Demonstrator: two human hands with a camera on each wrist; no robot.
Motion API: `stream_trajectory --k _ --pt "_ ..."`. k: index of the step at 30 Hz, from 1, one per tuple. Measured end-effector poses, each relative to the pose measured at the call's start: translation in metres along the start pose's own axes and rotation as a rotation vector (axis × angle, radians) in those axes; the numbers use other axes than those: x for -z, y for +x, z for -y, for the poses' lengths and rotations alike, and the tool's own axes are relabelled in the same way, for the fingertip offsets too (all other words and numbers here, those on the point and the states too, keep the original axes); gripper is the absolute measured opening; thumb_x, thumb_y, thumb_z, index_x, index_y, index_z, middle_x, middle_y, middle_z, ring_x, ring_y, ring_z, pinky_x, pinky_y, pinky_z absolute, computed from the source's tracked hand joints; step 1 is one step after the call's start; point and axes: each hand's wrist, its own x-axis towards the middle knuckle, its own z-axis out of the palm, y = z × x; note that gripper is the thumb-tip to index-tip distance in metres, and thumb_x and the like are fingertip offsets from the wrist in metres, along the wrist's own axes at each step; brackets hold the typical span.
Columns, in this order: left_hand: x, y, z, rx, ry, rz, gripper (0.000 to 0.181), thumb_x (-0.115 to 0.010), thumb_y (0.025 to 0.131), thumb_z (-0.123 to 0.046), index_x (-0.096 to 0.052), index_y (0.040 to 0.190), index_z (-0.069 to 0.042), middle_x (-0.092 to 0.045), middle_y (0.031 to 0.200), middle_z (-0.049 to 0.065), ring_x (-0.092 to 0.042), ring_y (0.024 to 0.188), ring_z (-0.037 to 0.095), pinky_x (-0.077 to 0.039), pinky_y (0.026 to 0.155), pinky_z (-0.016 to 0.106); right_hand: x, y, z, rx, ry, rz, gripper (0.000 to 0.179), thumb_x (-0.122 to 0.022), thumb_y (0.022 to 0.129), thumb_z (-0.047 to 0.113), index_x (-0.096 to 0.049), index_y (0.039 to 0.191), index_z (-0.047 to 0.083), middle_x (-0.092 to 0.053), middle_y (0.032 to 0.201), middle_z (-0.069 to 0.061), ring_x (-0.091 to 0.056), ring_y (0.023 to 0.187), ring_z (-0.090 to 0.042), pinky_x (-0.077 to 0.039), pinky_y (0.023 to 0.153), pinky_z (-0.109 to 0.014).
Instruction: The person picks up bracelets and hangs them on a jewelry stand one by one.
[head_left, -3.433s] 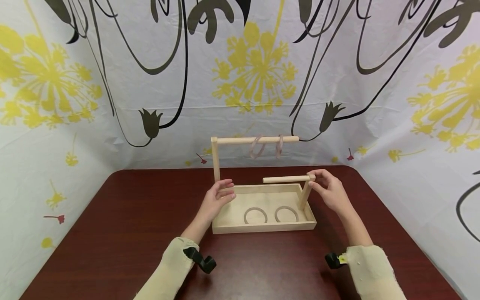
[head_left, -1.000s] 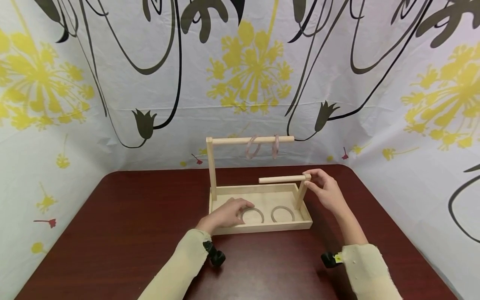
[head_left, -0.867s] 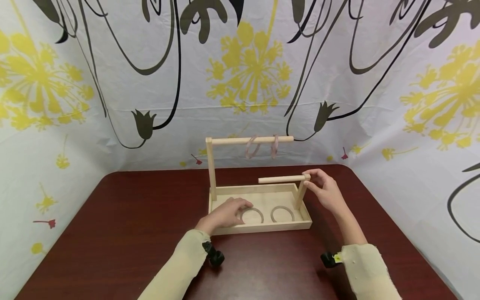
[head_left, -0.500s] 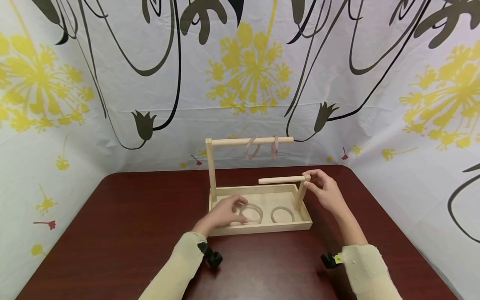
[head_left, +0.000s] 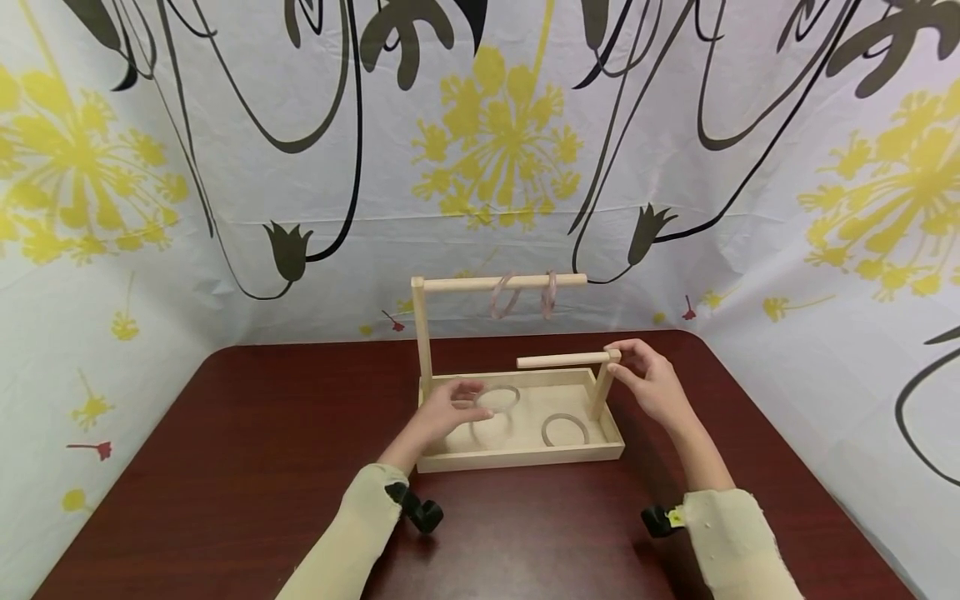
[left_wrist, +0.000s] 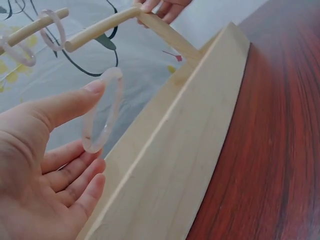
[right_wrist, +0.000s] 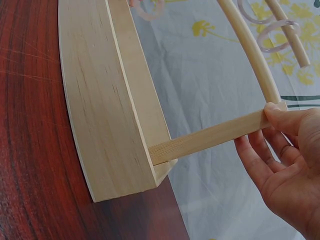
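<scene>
My left hand [head_left: 441,414] is over the left part of a wooden tray [head_left: 525,458]. It pinches a pale pink, translucent bangle [left_wrist: 117,97] between thumb and fingers, raised above the tray floor in the left wrist view. A second bangle [head_left: 566,416] lies flat at the tray's front right. My right hand [head_left: 654,385] grips the top of the short wooden post [right_wrist: 215,134] at the tray's right end, where a short bar [head_left: 562,360] joins it. Two more bangles, one of them the right-hand bangle [head_left: 550,297], hang from the taller bar [head_left: 465,284].
The tall post [head_left: 422,337] rises from the tray's back left corner. Tray and posts stand on a dark red wooden table [head_left: 300,433]. A white patterned cloth [head_left: 375,167] hangs behind and at both sides.
My left hand reached down into the tray, took hold of the left bangle and lifted it, moving slightly back and left. My right hand keeps its grip on the post.
</scene>
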Motion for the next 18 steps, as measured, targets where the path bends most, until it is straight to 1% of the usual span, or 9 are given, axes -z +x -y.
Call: stream_trajectory --k 1,2,3,6,9,12,15,18 --pt "0.001 0.0 0.0 0.003 -0.008 -0.01 0.053 -0.077 0.088 -0.019 -0.058 0.134 -0.002 -0.06 0.137 0.017 -0.055 0.129 0.037 -0.048 0.107 0.048 0.0 0.0 0.0 -0.002 0.001 0.0 0.027 -0.065 0.094 0.001 -0.061 0.12 -0.006 -0.066 0.113 -0.023 -0.056 0.09 0.012 -0.045 0.074 -0.011" --pt "0.002 -0.001 -0.001 0.006 -0.012 -0.022 0.052 -0.076 0.088 -0.02 -0.058 0.134 -0.003 -0.06 0.138 0.016 -0.055 0.13 0.037 -0.048 0.107 0.048 -0.001 0.001 -0.005 -0.003 0.002 -0.001 0.028 -0.066 0.094 0.002 -0.062 0.121 -0.005 -0.066 0.113 -0.021 -0.055 0.09 0.012 -0.045 0.074 -0.011" --pt "0.002 -0.001 -0.001 0.016 -0.025 -0.034 0.052 -0.076 0.089 -0.021 -0.058 0.135 -0.004 -0.06 0.139 0.015 -0.054 0.13 0.036 -0.047 0.107 0.048 -0.001 0.002 -0.01 -0.006 0.005 0.0 0.028 -0.066 0.095 0.004 -0.062 0.121 -0.003 -0.066 0.113 -0.017 -0.055 0.09 0.013 -0.045 0.074 -0.01" --pt "0.004 -0.001 -0.001 0.035 -0.062 -0.072 0.051 -0.074 0.09 -0.022 -0.058 0.135 -0.006 -0.059 0.14 0.014 -0.053 0.131 0.035 -0.047 0.108 0.049 -0.001 0.003 -0.013 -0.009 0.007 0.001 0.027 -0.067 0.095 0.007 -0.062 0.12 -0.002 -0.066 0.11 -0.007 -0.056 0.091 0.013 -0.045 0.075 -0.01" --pt "0.004 0.0 -0.001 0.045 -0.12 -0.106 0.05 -0.073 0.091 -0.02 -0.057 0.136 -0.005 -0.058 0.14 0.016 -0.053 0.132 0.035 -0.045 0.109 0.049 -0.001 0.003 -0.014 -0.007 0.007 0.002 0.027 -0.067 0.095 0.008 -0.062 0.12 -0.001 -0.064 0.106 0.006 -0.056 0.09 0.014 -0.046 0.075 -0.01" --pt "0.004 0.001 -0.002 0.038 -0.173 -0.127 0.049 -0.071 0.093 -0.017 -0.055 0.137 -0.002 -0.057 0.141 0.018 -0.052 0.134 0.035 -0.043 0.112 0.048 -0.001 0.003 -0.014 -0.002 0.004 0.001 0.026 -0.066 0.095 0.008 -0.062 0.12 -0.001 -0.062 0.105 0.014 -0.057 0.09 0.014 -0.046 0.075 -0.009" --pt "0.004 0.001 -0.004 0.038 -0.23 -0.135 0.049 -0.069 0.094 -0.014 -0.054 0.138 -0.001 -0.056 0.143 0.019 -0.05 0.136 0.034 -0.042 0.113 0.047 -0.001 0.003 -0.014 -0.003 -0.005 0.002 0.026 -0.066 0.096 0.008 -0.062 0.12 -0.001 -0.062 0.105 0.012 -0.056 0.091 0.015 -0.046 0.074 -0.01" --pt "0.004 0.0 -0.007 0.034 -0.27 -0.147 0.049 -0.068 0.094 -0.013 -0.053 0.139 -0.001 -0.055 0.144 0.018 -0.049 0.138 0.033 -0.044 0.112 0.043 -0.001 0.003 -0.014 -0.012 -0.015 0.005 0.026 -0.066 0.096 0.009 -0.062 0.12 -0.001 -0.065 0.108 0.003 -0.056 0.091 0.015 -0.046 0.074 -0.011"
